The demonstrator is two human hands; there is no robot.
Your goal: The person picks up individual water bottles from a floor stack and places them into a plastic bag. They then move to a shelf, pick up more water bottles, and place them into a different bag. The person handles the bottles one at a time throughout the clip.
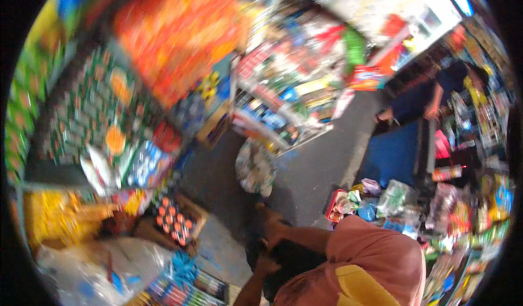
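Close to the front of my body, my right hand [273, 227] reaches out from the pink sleeve, blurred. Just below it in the picture is my left hand [267, 264], its wrist running down to the bottom edge. The two hands are near each other over dark clothing; whether either holds anything cannot be made out. A clear plastic bag with mixed contents [255, 167] lies or hangs just beyond my right hand; whether the hand touches it is unclear.
Shelves of packaged goods [294, 85] stand ahead. Orange packets [179, 32] fill a rack at upper left. A crate of orange-capped bottles [173, 220] sits at left. At right, another person [449, 77] bends beside a blue panel [388, 154], near heaped goods [398, 199]. Grey floor [314, 163] runs between.
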